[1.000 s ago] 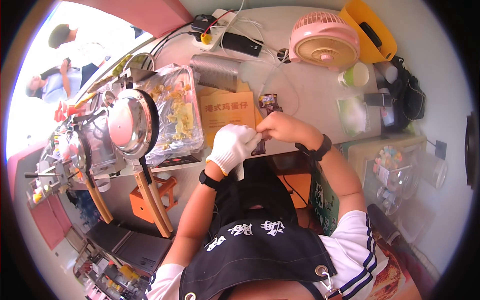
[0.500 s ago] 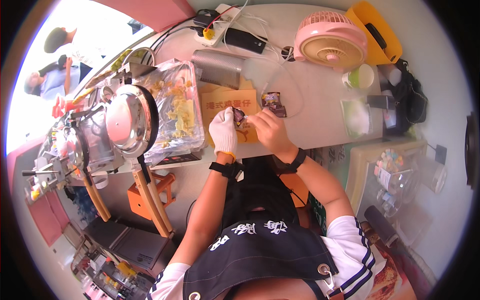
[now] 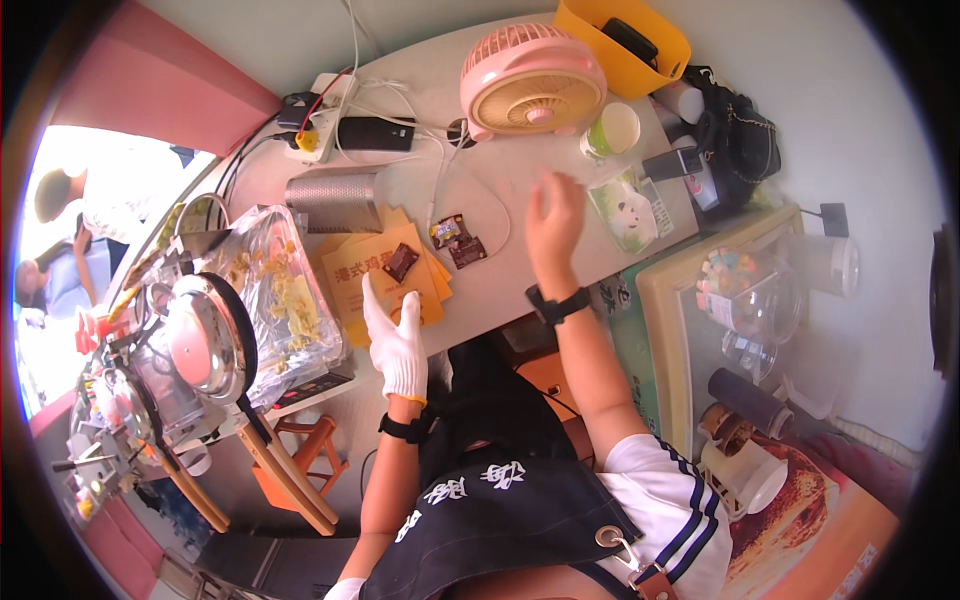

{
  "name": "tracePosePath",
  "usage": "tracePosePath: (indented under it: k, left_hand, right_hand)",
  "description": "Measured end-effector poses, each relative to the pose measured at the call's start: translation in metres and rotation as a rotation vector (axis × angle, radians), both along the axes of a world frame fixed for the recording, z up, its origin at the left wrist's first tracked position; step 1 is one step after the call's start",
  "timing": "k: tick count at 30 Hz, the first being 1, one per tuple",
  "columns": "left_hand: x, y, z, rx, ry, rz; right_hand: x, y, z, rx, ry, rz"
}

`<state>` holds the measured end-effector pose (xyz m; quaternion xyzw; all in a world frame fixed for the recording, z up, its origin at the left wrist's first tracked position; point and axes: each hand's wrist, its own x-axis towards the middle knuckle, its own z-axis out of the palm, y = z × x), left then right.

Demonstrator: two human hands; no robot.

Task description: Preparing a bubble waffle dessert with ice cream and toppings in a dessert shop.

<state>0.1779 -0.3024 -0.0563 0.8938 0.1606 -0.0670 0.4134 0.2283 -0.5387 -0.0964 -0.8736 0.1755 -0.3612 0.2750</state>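
Observation:
My left hand (image 3: 398, 345) wears a white knitted glove, thumb and forefinger apart, with nothing between them, at the front of the orange printed paper bags (image 3: 425, 312). A small brown packet (image 3: 400, 262) lies on the bags, just beyond my fingertips. More brown packets (image 3: 462, 250) lie beside the bags, by a white cable. My bare right hand (image 3: 555, 225) is raised to their right, near a panda-printed tissue pack (image 3: 630, 215); its curled fingers are slightly blurred, and I cannot tell whether they hold anything.
Waffle irons (image 3: 205, 340) and a film-wrapped tray (image 3: 270, 340) stand left. A pink fan (image 3: 530, 85), paper cup (image 3: 610, 130), yellow bin (image 3: 625, 20) and power strip (image 3: 330, 125) sit behind. Clear jars (image 3: 750, 300) stand right. People (image 3: 70, 215) are outside the opening.
My hands have parted: the left let go of the packet, which lies on the bags, and opened; the right moved right and away from me. My view has turned, shifting the table leftward.

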Motion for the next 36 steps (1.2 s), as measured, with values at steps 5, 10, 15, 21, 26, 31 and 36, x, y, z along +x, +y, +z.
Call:
tracePosePath:
  k: [5,10,15,21,26,31,36]
  left_hand:
    - [-0.002,-0.018,0.026,-0.295,-0.072,-0.220]
    - [-0.004,-0.036,0.031,-0.358,0.019,-0.359]
    - [0.001,-0.051,0.027,-0.293,0.026,-0.456]
    - [0.000,-0.048,0.023,-0.260,0.021,-0.471]
    - [-0.007,-0.042,0.043,-0.313,0.068,-0.488]
    - [-0.019,-0.017,0.072,-0.451,0.090,-0.472]
    - [-0.038,0.027,0.123,-0.413,0.043,-0.545]
  right_hand:
    - [0.024,-0.124,0.004,-0.274,0.093,-0.240]
    - [0.029,-0.135,0.003,-0.180,0.130,-0.130]
    - [0.014,-0.128,-0.008,-0.143,-0.042,-0.188]
    - [0.014,-0.136,0.002,-0.184,-0.149,-0.093]
    - [0.006,-0.136,0.028,-0.037,-0.224,-0.112]
    - [0.000,-0.113,0.046,-0.045,-0.286,-0.090]
    - [-0.028,-0.003,0.064,0.240,-0.288,0.105]
